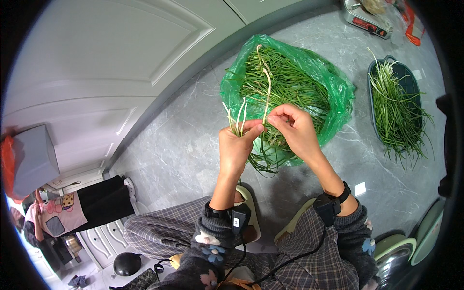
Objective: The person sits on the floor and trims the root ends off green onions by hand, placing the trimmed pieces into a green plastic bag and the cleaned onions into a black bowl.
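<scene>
My left hand [235, 145] holds several garlic chives, their white root ends up and their green leaves drooping below. One longer chive stalk [267, 94] rises between its thumb and forefinger. At that stalk's lower part, the thumb and forefinger of my right hand [295, 128] are pinched together. Both hands are above the near side of a green plastic bag [342, 90], which lies open on the floor. A large heap of chives [286, 76] fills the bag. To the right, a dark oval basket [373, 105] bears a bundle of chives [395, 108], white ends away from me.
A portable gas stove [366, 21] with plastic bags stands at the far right. Cabinet doors [108, 43] border the grey tiled floor [174, 127]. At left another person [58, 214] stands in an apron. Green-rimmed basins [395, 246] lie near right; slippers [250, 210] are below my hands.
</scene>
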